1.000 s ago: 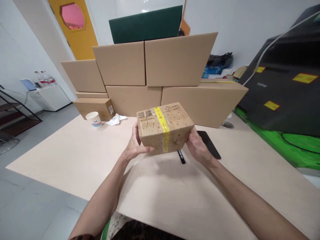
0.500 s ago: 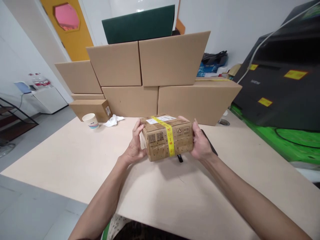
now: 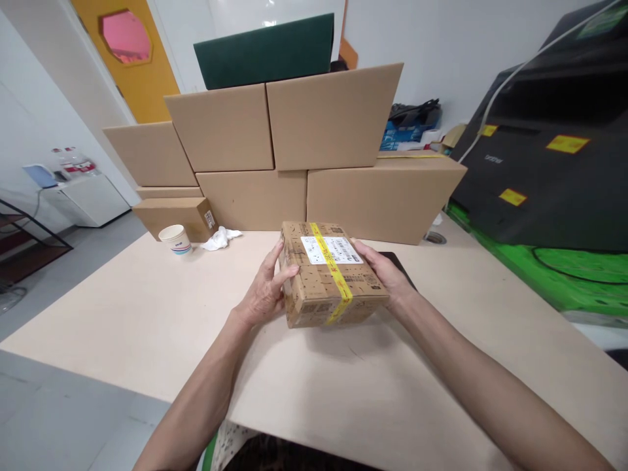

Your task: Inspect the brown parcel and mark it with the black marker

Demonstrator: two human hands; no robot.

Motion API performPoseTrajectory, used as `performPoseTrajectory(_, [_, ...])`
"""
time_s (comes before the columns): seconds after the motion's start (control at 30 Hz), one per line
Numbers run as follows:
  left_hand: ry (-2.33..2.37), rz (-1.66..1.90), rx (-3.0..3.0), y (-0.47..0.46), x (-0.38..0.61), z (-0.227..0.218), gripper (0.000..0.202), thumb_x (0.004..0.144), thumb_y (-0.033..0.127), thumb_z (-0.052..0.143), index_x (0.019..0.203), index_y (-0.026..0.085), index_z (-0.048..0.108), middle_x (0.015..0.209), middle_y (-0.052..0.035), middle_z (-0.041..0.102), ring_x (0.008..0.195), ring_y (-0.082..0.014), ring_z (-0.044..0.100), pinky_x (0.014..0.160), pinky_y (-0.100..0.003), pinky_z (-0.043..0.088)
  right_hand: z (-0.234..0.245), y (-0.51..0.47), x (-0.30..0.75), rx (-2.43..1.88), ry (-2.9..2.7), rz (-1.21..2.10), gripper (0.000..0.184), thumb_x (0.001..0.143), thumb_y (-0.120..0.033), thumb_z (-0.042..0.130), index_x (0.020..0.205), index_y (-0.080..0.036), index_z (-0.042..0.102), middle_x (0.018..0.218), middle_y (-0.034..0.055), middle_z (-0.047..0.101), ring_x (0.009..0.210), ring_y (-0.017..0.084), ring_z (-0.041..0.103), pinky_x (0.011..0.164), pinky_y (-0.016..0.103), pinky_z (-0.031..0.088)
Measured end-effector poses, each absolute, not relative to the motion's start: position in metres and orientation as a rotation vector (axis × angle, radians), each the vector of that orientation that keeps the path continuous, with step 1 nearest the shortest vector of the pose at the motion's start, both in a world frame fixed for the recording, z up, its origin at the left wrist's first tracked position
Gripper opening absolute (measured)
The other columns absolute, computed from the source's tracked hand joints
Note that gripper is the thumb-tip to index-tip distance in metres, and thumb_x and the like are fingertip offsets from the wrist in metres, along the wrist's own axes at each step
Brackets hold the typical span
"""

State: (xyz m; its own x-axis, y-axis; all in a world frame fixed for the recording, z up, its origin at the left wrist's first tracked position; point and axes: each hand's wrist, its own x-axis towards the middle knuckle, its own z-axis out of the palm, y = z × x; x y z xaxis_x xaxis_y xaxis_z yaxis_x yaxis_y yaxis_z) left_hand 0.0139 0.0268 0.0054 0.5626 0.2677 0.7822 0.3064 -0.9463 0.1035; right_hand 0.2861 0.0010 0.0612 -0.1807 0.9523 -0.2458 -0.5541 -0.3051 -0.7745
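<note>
A brown cardboard box [image 3: 314,281] with a white shipping label [image 3: 350,250] and a strip of yellow tape [image 3: 338,278] is held between my two hands, tilted so its top faces me. My left hand [image 3: 267,284] grips the left side, thumb over the top edge. On the opposite side my right hand [image 3: 387,271] is closed round the box, its fingertips partly hidden. The box's shadow falls on the pale table [image 3: 304,379] beneath it. Behind my right hand a dark flat object [image 3: 403,268] lies on the table, mostly covered.
Large cardboard boxes [image 3: 333,118] are stacked along the table's back, with a dark green box [image 3: 265,52] on top. A paper cup [image 3: 175,240] and crumpled tissue [image 3: 222,238] stand at the back left, near a smaller carton [image 3: 171,219]. At right is a big black machine [image 3: 540,163].
The box has tipped toward me, so its top and label now show more than its front side. My left thumb has moved onto the top edge.
</note>
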Motion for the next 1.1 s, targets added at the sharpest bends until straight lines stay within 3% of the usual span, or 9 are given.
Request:
performPoseTrajectory(0.1, [-0.47, -1.391, -2.7, 0.026, 0.016, 0.006, 0.096, 0.088, 0.012, 0.072, 0.163, 0.047, 0.023, 0.18, -0.004, 0.001, 0.166, -0.0373, 0.013, 0.129, -0.064, 0.031, 0.066, -0.002, 0.287, -0.888, -0.676, 1.643, 0.025, 0.081, -0.039, 0.08, 0.103, -0.027, 0.076, 0.097, 0.0016, 0.086, 0.102, 0.031, 0.081, 0.09, 0.048, 0.068])
performPoseTrajectory(0.2, [-0.479, -1.431, -2.651, 0.027, 0.017, 0.003, 0.095, 0.09, 0.017, 0.074, 0.163, 0.049, 0.023, 0.18, -0.0031, 0.001, 0.166, -0.0372, 0.016, 0.129, -0.065, 0.031, 0.068, -0.007, 0.287, -0.853, -0.78, 1.572, 0.039, 0.077, -0.033, 0.081, 0.114, -0.03, 0.073, 0.112, 0.001, 0.084, 0.113, 0.032, 0.078, 0.097, 0.05, 0.065])
performPoseTrajectory(0.3, [-0.608, -1.541, -2.676, 0.029, 0.017, -0.002, 0.091, 0.093, 0.019, 0.07, 0.164, 0.05, 0.021, 0.18, -0.0023, 0.003, 0.166, -0.0363, 0.014, 0.129, -0.067, 0.03, 0.068, -0.012, 0.285, -0.832, -0.872, 1.479, 0.046, 0.077, -0.038, 0.081, 0.121, -0.032, 0.07, 0.126, 0.0011, 0.079, 0.122, 0.033, 0.073, 0.103, 0.051, 0.061])
performPoseTrajectory(0.37, [-0.768, -1.649, -2.732, 0.03, 0.015, -0.002, 0.083, 0.099, 0.025, 0.062, 0.166, 0.047, 0.018, 0.179, -0.0055, 0.012, 0.165, -0.0349, 0.019, 0.128, -0.067, 0.031, 0.067, -0.015, 0.284, -0.849, -0.925, 1.399, 0.047, 0.077, -0.042, 0.082, 0.122, -0.033, 0.069, 0.133, 0.0015, 0.076, 0.127, 0.034, 0.07, 0.107, 0.052, 0.058])
performPoseTrajectory(0.5, [-1.291, -2.177, -2.867, 0.027, 0.015, 0.008, 0.066, 0.107, 0.047, 0.049, 0.167, 0.036, 0.023, 0.168, -0.0143, 0.042, 0.154, -0.0345, 0.044, 0.119, -0.063, 0.045, 0.062, -0.018, 0.283, -0.885, -1.013, 1.204, 0.064, 0.071, -0.041, 0.088, 0.129, -0.034, 0.062, 0.152, 0.0037, 0.063, 0.146, 0.035, 0.054, 0.121, 0.056, 0.045])
performPoseTrajectory(0.63, [-1.617, -2.772, -2.891, 0.021, 0.017, 0.023, 0.079, 0.093, 0.07, 0.061, 0.159, 0.031, 0.042, 0.164, -0.0145, 0.049, 0.149, -0.0405, 0.05, 0.111, -0.06, 0.051, 0.056, -0.019, 0.279, -0.834, -1.103, 1.099, 0.072, 0.069, -0.039, 0.09, 0.133, -0.033, 0.058, 0.158, 0.006, 0.056, 0.152, 0.033, 0.045, 0.128, 0.056, 0.035])
performPoseTrajectory(0.77, [-1.51, -2.817, -3.15, 0.014, 0.019, 0.028, 0.092, 0.076, 0.062, 0.085, 0.154, 0.029, 0.047, 0.157, -0.0136, 0.057, 0.145, -0.0426, 0.053, 0.111, -0.057, 0.052, 0.048, -0.021, 0.276, -0.783, -1.168, 1.078, 0.071, 0.072, -0.039, 0.088, 0.135, -0.034, 0.057, 0.15, 0.0079, 0.06, 0.149, 0.034, 0.048, 0.123, 0.058, 0.042])
performPoseTrajectory(0.9, [-1.525, -2.772, -3.156, 0.009, 0.021, 0.031, 0.101, 0.068, 0.046, 0.092, 0.154, 0.025, 0.043, 0.149, -0.0157, 0.064, 0.138, -0.043, 0.059, 0.109, -0.057, 0.053, 0.041, -0.02, 0.279, -0.742, -1.258, 1.061, 0.073, 0.075, -0.04, 0.087, 0.14, -0.037, 0.055, 0.152, 0.006, 0.057, 0.146, 0.034, 0.05, 0.121, 0.057, 0.043])
performPoseTrajectory(1.1, [-1.404, -2.895, -3.033, 0.006, 0.023, 0.038, 0.089, 0.061, 0.037, 0.094, 0.14, 0.018, 0.056, 0.141, -0.0165, 0.069, 0.13, -0.043, 0.065, 0.106, -0.057, 0.055, 0.042, -0.02, 0.282, -0.724, -1.396, 1.155, 0.085, 0.078, -0.037, 0.087, 0.151, -0.039, 0.043, 0.163, 0.006, 0.05, 0.152, 0.035, 0.045, 0.125, 0.061, 0.037])
